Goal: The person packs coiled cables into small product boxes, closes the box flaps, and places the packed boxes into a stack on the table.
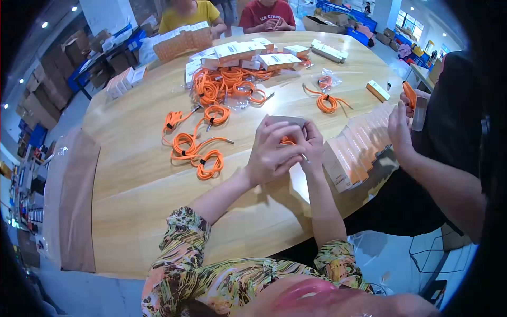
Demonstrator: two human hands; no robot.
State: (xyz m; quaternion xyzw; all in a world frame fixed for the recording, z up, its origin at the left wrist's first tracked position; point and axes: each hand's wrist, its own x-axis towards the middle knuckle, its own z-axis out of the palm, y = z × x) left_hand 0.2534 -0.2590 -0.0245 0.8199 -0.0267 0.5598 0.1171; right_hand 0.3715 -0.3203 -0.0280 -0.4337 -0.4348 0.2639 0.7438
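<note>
Both of my hands meet over the middle of the wooden table (127,211). My left hand (272,150) has its fingers curled round a coiled orange cable (288,140), which shows between the hands with a metal tip near the fingers. My right hand (311,142) is closed beside it on a small box with a grey face (288,120), its top edge visible above the fingers. Several coiled orange cables with black ties (210,164) lie left of my hands. A row of white and orange boxes (351,158) stands just right of my right hand.
A pile of orange cables (214,84) and white-orange boxes (237,51) sits at the table's far side. A co-worker's hand (402,132) is at the right, holding an orange item. Two people sit opposite. A brown cardboard piece (79,201) is along the left edge.
</note>
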